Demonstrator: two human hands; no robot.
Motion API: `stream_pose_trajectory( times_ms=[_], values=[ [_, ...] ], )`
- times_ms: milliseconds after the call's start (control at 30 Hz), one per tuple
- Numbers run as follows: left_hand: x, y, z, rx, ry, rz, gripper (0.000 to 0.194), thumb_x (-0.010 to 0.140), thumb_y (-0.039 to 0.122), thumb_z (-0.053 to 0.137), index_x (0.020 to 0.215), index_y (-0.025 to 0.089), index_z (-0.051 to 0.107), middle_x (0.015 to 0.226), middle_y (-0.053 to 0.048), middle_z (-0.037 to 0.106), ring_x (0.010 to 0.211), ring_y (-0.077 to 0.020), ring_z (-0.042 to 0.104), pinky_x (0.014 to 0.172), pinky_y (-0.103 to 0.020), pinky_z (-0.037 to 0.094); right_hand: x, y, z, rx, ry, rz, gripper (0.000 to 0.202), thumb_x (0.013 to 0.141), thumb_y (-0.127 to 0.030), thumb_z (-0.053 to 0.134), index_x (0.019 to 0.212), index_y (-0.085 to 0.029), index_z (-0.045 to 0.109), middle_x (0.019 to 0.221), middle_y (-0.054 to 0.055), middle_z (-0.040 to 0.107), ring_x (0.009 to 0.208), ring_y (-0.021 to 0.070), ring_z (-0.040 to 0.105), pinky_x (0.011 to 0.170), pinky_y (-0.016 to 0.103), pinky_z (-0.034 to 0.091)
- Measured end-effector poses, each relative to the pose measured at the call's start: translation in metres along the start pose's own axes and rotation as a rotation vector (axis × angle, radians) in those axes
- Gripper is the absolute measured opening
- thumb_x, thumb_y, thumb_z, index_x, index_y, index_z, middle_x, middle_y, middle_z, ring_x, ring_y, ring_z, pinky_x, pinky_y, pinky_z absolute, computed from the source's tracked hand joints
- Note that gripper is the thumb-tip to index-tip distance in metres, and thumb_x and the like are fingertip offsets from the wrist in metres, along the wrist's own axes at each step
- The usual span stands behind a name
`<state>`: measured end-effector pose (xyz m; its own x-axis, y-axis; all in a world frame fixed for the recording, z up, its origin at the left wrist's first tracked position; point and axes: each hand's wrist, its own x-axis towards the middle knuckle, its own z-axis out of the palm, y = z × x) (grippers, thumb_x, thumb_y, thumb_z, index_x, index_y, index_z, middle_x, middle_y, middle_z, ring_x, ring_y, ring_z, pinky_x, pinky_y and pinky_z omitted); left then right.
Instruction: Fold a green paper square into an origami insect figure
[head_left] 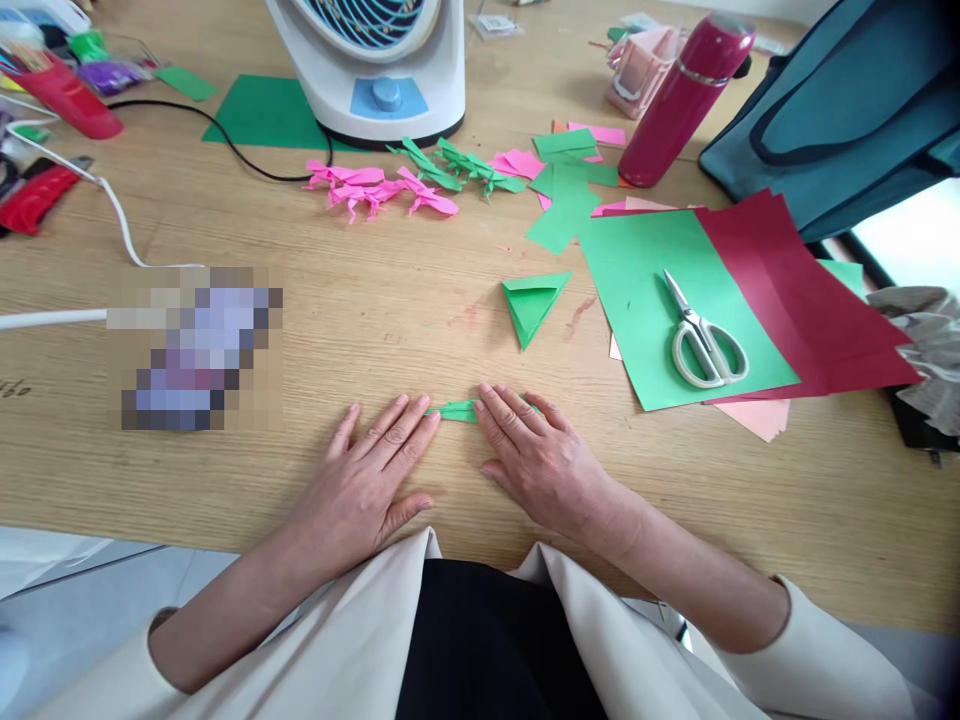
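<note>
A narrow folded strip of green paper [457, 411] lies flat on the table near its front edge. My left hand [379, 460] rests over its left end, fingers stretched out and palm down. Over the right end lies my right hand [536, 450], also flat with its fingers extended. Both ends of the strip are partly hidden beneath the fingers. Just beyond my hands sits a green folded paper triangle [534, 308]. Farther back are several pink folded paper figures [367, 190] and green folded paper figures [465, 165].
White-handled scissors [705, 345] lie on green and red paper sheets [810, 310] at the right. A red flask [686, 100] and teal bag [832, 120] stand behind. A white fan [382, 70] is at the back; a pixelated object [202, 350] lies left, with a white cable [120, 220].
</note>
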<state>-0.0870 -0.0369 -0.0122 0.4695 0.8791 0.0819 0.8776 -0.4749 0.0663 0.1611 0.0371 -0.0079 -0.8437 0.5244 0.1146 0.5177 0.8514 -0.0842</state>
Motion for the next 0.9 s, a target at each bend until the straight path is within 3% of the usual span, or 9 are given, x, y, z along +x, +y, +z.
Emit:
stream_pose_trajectory(
  times_ms=[200, 667, 900],
  values=[
    [0.0, 0.0, -0.003, 0.009, 0.013, 0.014, 0.068, 0.104, 0.05, 0.034, 0.158, 0.01, 0.028, 0.157, -0.018, 0.042, 0.146, -0.0345, 0.039, 0.12, -0.059, 0.022, 0.0, 0.001, 0.001, 0.022, 0.007, 0.002, 0.054, 0.103, -0.032, 0.044, 0.147, 0.001, 0.044, 0.159, 0.022, 0.037, 0.146, 0.0337, 0.039, 0.112, 0.052, 0.043],
    [0.004, 0.009, -0.002, 0.075, 0.027, -0.011, 0.069, 0.104, 0.052, 0.031, 0.153, 0.003, 0.037, 0.155, -0.02, 0.044, 0.144, -0.0357, 0.042, 0.115, -0.055, 0.033, -0.001, 0.0, 0.002, 0.014, 0.006, 0.005, 0.055, 0.104, -0.032, 0.043, 0.148, 0.001, 0.043, 0.16, 0.022, 0.036, 0.146, 0.0334, 0.038, 0.113, 0.052, 0.041],
    [0.004, 0.01, -0.003, 0.079, 0.029, -0.068, 0.068, 0.103, 0.052, 0.036, 0.155, 0.008, 0.034, 0.155, -0.018, 0.046, 0.142, -0.0343, 0.046, 0.113, -0.052, 0.037, 0.001, 0.0, 0.0, 0.014, -0.022, 0.01, 0.057, 0.104, -0.033, 0.044, 0.149, 0.002, 0.041, 0.161, 0.021, 0.034, 0.145, 0.0339, 0.039, 0.114, 0.052, 0.041]
  ],
)
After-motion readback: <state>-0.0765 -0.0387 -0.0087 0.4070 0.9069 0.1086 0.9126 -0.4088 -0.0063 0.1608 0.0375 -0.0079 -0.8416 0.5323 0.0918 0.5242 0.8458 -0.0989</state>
